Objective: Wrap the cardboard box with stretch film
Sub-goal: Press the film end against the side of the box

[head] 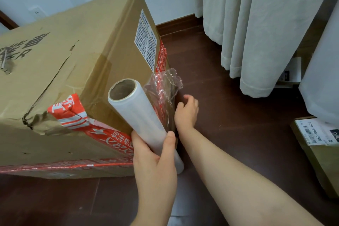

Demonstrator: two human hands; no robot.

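Observation:
A big worn cardboard box [73, 64] with red-and-white tape and a white label stands on the dark floor at the left. My left hand [154, 154] grips the lower part of a stretch film roll [135, 110], held upright and tilted against the box's near right corner. A loose, crumpled tail of clear film [165, 90] hangs from the roll beside that corner. My right hand [187, 110] reaches in just right of the film tail, fingers curled and apart, its fingertips beside the film's edge; no firm grasp shows.
Pale curtains [256, 33] hang at the right down to the dark wooden floor [229, 134]. A smaller labelled cardboard parcel [319, 145] lies at the far right edge. A white wall with sockets and a dark skirting board stands behind the box.

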